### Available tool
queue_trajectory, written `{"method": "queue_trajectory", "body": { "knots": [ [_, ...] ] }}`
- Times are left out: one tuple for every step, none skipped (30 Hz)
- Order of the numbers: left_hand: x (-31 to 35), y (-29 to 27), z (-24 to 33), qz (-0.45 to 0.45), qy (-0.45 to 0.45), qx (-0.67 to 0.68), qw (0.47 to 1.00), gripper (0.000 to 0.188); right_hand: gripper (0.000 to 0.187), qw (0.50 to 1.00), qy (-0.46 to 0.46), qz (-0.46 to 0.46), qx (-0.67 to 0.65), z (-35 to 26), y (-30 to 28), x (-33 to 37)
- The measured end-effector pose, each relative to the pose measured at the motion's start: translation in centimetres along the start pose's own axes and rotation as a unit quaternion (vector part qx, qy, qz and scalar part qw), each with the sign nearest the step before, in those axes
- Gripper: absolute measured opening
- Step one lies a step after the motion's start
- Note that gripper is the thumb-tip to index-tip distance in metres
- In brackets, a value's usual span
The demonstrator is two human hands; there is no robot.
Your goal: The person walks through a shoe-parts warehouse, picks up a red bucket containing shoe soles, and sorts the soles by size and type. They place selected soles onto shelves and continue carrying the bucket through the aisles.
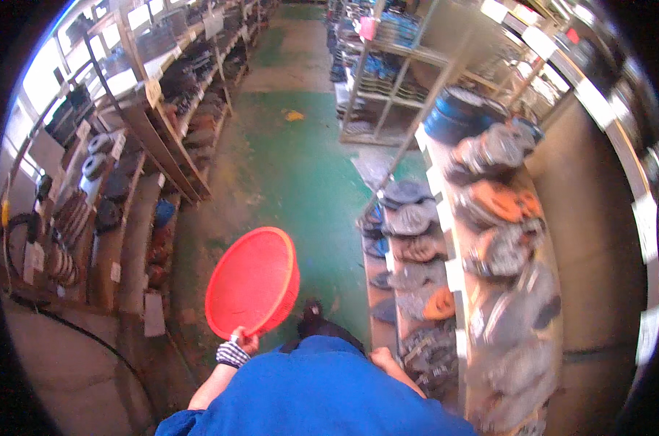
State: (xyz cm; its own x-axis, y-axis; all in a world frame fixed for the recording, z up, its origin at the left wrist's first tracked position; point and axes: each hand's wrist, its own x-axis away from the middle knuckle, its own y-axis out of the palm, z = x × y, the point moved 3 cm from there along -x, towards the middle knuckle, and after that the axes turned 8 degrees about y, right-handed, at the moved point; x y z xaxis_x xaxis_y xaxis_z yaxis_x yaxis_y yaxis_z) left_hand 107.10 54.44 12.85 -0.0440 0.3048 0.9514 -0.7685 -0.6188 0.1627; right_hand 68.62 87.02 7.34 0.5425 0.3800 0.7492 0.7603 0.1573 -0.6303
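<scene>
Left hand [236, 350]: it wears a striped cuff or glove at the wrist, and its fingers are curled around the lower rim of the red basket, pinching it at one spot.
Red basket [252, 282]: a round, shallow plastic mesh basket, held tilted out in front of the body on the person's left, its open side turned toward the camera; nothing shows inside it.
Right hand [382, 357]: bare, low beside the blue top [322, 396], close to the near end of the right-hand shelf; whether its fingers are spread or closed cannot be told, and nothing is seen in it.
Shoe [313, 312]: one dark foot on the green floor [300, 174], just ahead of the body.
Right-hand shelf [457, 276]: tiers stacked with grey and orange disc-shaped parts, running away from the person.
Left racks [162, 123]: dark ring-shaped goods on sloping shelves, well apart across the aisle.
Step in hand: by the look of it, carrying the basket along the aisle beside the shelf.
Next move: it would likely call for a steady one-handed hold on the rim, leaving the right hand free for the parts nearest it.
</scene>
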Motion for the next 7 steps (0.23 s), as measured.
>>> {"method": "queue_trajectory", "body": {
  "knots": [
    [-1.1,2.5,0.5,-0.01,-0.029,-0.003,1.0,0.017,0.027,0.999,0.012,-0.011,-0.028,-1.7,-1.6,-1.5],
    [-2.4,5.1,1.7,-0.021,-0.066,-0.007,0.998,0.019,0.027,0.998,0.027,-0.03,-0.057,-3.8,-3.3,-2.9],
    [-3.7,7.6,2.7,-0.022,-0.099,-0.017,0.995,0.02,0.026,0.998,0.041,-0.05,-0.027,-6.9,-5.2,-5.1],
    [-4.8,10.2,3.5,-0.021,-0.132,-0.026,0.991,0.022,0.026,0.996,0.06,-0.067,0.005,-10.0,-7.2,-6.8],
    [-5.2,12.4,4.3,-0.052,-0.128,-0.051,0.989,0.021,0.025,0.987,0.099,-0.088,-0.094,-13.0,-9.2,-7.7],
    [-5.2,14.7,5.1,-0.083,-0.123,-0.076,0.986,0.022,0.025,0.964,0.156,-0.1,-0.191,-16.4,-11.9,-9.1],
    [-5.5,18.2,6.1,-0.123,-0.12,-0.103,0.98,0.022,0.035,0.957,0.118,-0.119,-0.238,-20.4,-14.4,-9.7]
  ]
}}
